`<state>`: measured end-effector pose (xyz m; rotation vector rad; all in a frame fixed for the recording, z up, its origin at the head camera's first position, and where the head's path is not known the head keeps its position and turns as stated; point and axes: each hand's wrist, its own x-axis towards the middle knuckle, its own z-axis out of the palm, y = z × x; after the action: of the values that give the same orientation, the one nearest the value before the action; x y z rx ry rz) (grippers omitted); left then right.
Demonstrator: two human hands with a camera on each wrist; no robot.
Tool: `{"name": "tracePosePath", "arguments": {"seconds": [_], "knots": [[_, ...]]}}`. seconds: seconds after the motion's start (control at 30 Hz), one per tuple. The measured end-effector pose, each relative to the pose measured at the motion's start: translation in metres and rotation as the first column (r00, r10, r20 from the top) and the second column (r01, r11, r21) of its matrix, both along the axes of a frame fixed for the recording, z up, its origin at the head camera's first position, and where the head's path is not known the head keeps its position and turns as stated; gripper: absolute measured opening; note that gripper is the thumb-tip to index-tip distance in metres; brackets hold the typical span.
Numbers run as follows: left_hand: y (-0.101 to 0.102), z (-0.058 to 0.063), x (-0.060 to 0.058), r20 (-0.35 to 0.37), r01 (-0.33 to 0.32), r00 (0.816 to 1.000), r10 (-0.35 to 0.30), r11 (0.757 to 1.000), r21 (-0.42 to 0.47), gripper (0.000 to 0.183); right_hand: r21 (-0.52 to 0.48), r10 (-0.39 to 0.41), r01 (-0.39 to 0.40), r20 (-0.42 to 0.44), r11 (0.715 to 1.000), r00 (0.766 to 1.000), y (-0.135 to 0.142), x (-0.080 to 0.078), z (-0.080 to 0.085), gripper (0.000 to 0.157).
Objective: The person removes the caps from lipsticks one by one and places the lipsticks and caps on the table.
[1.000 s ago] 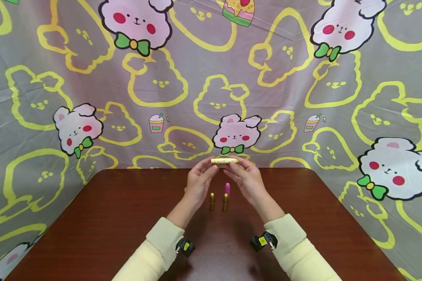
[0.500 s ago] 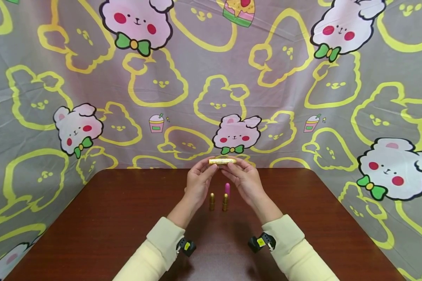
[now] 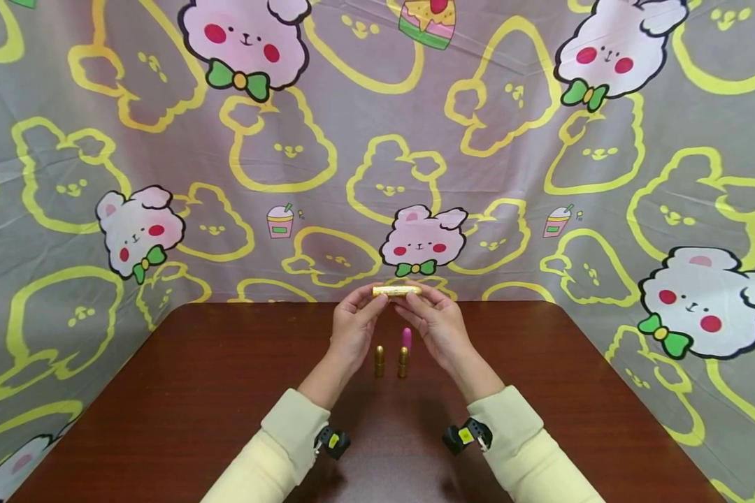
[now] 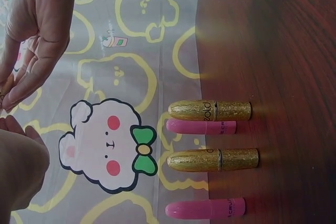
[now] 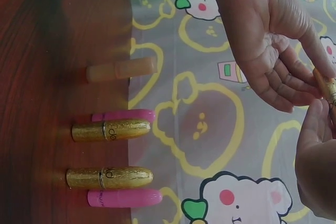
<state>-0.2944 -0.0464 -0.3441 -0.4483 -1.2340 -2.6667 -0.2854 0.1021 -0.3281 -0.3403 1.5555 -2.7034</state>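
Note:
A gold lipstick tube (image 3: 396, 290) lies level in the air, held between my two hands. My left hand (image 3: 352, 328) pinches its left end with thumb and fingers. At its right end, my right hand (image 3: 443, 328) grips it the same way, fingers behind and thumb in front. In the right wrist view part of this tube (image 5: 329, 90) shows between the fingertips. Below the hands, two gold tubes (image 3: 379, 362) with rounded tops stand upright on the table, with a pink tube (image 3: 407, 339) behind the right one.
From the left wrist, a second pink tube (image 4: 206, 209) shows beside the gold tubes. A pale peach tube (image 5: 122, 69) stands farther left in the right wrist view. The dark brown table (image 3: 195, 398) ends at a patterned cloth backdrop (image 3: 503, 126).
The held gold tube has shifted slightly left and a touch lower, the right hand moving along with it. The standing tubes stay in place.

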Motion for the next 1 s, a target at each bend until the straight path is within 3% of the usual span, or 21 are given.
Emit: {"name": "tracePosePath", "arguments": {"seconds": [0.47, 1.0], "knots": [[-0.0011, -0.0021, -0.0015, -0.018, -0.002, 1.000, 0.002, 1.000, -0.021, 0.020, -0.008, -0.032, 0.032, -0.019, 0.999, 0.999, -0.0007, -0.0017, -0.0029, 0.027], [-0.0031, -0.0035, -0.0009, -0.035, -0.037, 0.999, 0.035, 0.997, -0.065, 0.017, 0.031, -0.054, 0.055, -0.038, 0.998, 0.998, -0.0018, 0.0003, -0.0012, 0.036]]}}
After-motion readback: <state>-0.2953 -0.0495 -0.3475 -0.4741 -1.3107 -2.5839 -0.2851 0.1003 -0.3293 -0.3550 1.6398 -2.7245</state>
